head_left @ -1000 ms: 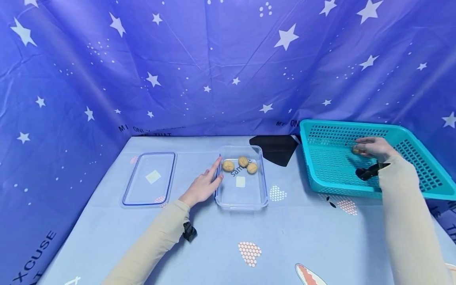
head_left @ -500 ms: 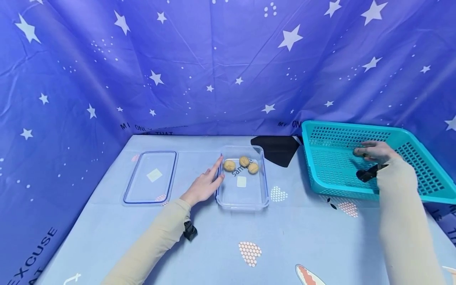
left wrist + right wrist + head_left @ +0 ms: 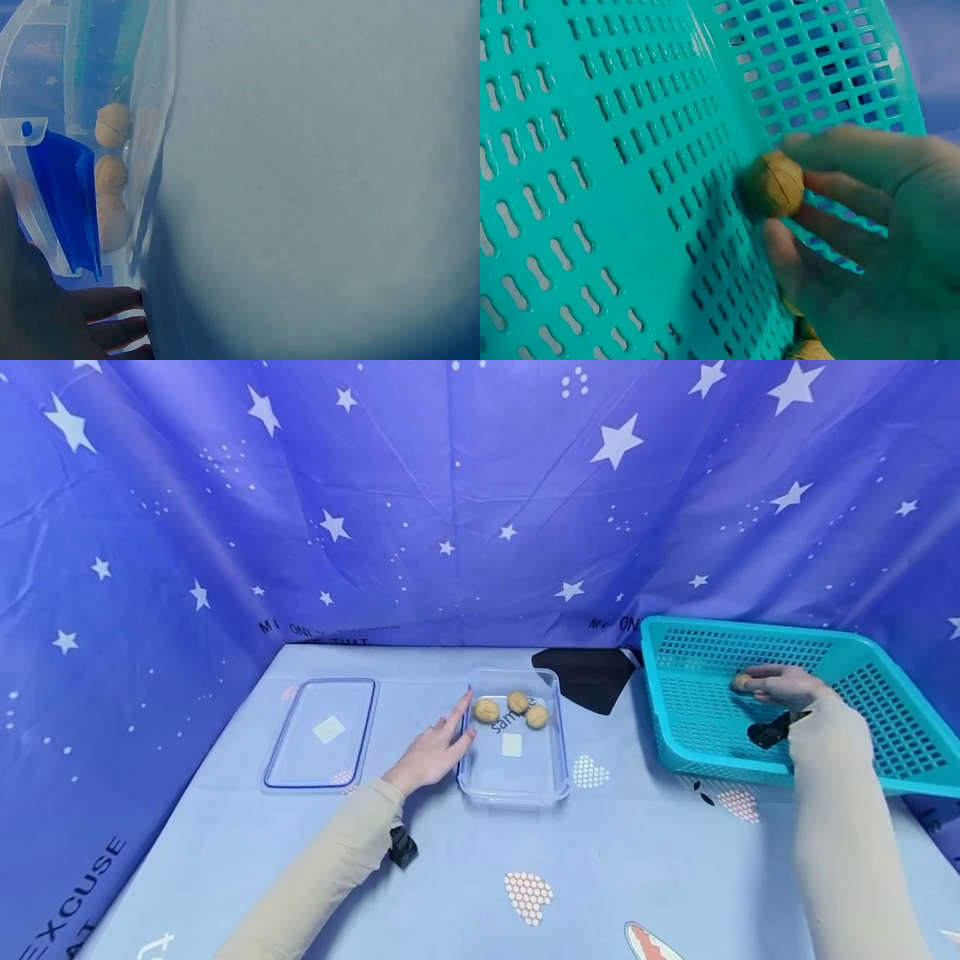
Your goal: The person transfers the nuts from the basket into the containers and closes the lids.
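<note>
My right hand (image 3: 783, 685) is inside the teal basket (image 3: 720, 764), pinching a walnut (image 3: 778, 185) between thumb and fingers, close over the slotted floor. More walnuts (image 3: 810, 350) show partly below that hand in the right wrist view. At the middle of the table stands a clear plastic food container (image 3: 480, 785) with three walnuts (image 3: 487, 710) lying toward its far end. My left hand (image 3: 431, 752) rests with spread, fairly straight fingers against the container's left side. Its blue side latch (image 3: 67, 199) hangs unfastened in the left wrist view.
A clear lid with a blue seal (image 3: 321, 735) lies flat on the table left of the container. The patterned tablecloth (image 3: 465, 877) spreads in front. A purple star-printed curtain (image 3: 450, 485) closes off the back and sides.
My right hand has shifted slightly left within the basket, and the walnut at its fingertips now shows more clearly. The left hand keeps its place on the container; the head view has drifted slightly.
</note>
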`<state>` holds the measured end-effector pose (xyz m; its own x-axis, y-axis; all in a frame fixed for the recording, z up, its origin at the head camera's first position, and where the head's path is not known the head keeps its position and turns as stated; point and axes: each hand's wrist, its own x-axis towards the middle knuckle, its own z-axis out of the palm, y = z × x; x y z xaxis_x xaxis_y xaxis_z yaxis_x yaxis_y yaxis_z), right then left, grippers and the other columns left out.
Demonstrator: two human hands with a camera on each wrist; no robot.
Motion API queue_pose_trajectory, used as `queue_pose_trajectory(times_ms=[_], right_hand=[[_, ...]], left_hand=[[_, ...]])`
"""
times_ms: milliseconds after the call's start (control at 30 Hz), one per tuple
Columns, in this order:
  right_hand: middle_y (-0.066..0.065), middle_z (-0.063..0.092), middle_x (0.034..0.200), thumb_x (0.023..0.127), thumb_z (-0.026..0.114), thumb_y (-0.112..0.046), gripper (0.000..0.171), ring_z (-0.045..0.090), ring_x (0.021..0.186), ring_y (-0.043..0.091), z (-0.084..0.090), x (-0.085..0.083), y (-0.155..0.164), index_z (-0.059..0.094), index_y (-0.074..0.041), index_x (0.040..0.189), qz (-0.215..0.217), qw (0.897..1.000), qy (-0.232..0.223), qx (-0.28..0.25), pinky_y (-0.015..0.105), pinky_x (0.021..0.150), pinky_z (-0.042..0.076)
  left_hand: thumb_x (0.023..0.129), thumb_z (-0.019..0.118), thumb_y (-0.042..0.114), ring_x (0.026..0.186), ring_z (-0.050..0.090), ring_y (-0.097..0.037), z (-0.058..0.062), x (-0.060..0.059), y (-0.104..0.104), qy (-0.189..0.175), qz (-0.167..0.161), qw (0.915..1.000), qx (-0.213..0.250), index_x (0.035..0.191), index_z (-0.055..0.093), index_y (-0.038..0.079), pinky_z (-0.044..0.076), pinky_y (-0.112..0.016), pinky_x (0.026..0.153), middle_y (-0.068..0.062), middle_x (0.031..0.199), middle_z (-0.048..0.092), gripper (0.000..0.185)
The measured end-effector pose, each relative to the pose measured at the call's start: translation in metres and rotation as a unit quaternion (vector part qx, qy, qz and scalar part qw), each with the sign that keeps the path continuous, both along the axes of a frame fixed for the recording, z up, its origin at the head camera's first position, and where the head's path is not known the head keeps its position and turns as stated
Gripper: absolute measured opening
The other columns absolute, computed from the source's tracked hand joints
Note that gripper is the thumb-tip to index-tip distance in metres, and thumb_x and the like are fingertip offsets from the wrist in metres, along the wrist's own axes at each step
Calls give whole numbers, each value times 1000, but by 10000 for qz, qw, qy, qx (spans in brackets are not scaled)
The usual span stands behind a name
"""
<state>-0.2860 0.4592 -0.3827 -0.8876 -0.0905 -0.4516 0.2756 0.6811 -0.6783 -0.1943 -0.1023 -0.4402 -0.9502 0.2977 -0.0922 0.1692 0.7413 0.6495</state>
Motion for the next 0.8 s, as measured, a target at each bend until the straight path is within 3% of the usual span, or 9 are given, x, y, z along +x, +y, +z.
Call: queue_pose_trajectory(times_ms=[100, 300, 367, 467, 567, 700, 800], right_hand=[[42, 13, 146, 103, 47, -30, 75, 46, 95, -5, -1, -2, -3, 6, 15, 147, 358, 9992, 28, -147, 33, 95, 48], [43, 14, 145, 104, 43, -16, 65, 44, 90, -16, -5, -4, -5, 6, 18, 145, 864, 9954, 23, -422, 30, 93, 49], [42, 26, 138, 103, 43, -12, 61, 47, 86, -12, -8, -5, -7, 11, 19, 145, 835, 9952, 81, -498, 28, 86, 51], [24, 48, 118, 100, 48, -8, 57, 49, 80, 3, -12, -5, -8, 20, 18, 143, 721, 9958, 193, -521, 30, 74, 51], [7, 50, 100, 98, 50, -4, 53, 47, 74, 16, -13, -5, -9, 26, 17, 141, 644, 9960, 207, -576, 33, 65, 46], [8, 51, 102, 97, 51, -4, 53, 48, 75, 18, -11, -4, -12, 27, 15, 141, 712, 9953, 197, -620, 35, 65, 47], [16, 50, 118, 98, 53, -9, 56, 52, 85, 9, -8, -4, -15, 28, 13, 142, 862, 9945, 287, -528, 41, 80, 50]], left_hand=[[102, 35, 47, 138, 26, -41, 1, 0, 0, -17, 2, 10000, 27, 154, 4, 42, 20, -66, 106, -3, 154, 28, 61], [103, 35, 47, 138, 26, -41, 1, 0, 0, -11, -6, 10000, 43, 154, 3, 43, 20, -66, 107, -3, 154, 28, 61], [103, 35, 46, 138, 27, -41, 1, 0, 0, 14, -3, 10000, 40, 154, 4, 42, 20, -66, 107, -4, 154, 28, 61], [103, 35, 46, 138, 27, -40, 0, -1, 0, 36, -3, 10000, 36, 155, 4, 41, 20, -65, 107, -3, 154, 28, 61], [103, 35, 45, 138, 27, -41, 0, -1, 0, 54, -17, 10000, 26, 155, 3, 41, 19, -65, 108, -3, 154, 28, 61], [103, 34, 46, 138, 27, -41, -1, -1, 0, 57, 0, 10000, 3, 154, 3, 42, 18, -64, 109, -1, 155, 27, 61], [103, 34, 47, 138, 27, -40, -1, 0, 0, 28, 28, 10000, 5, 154, 3, 43, 17, -64, 109, -1, 155, 27, 60]])
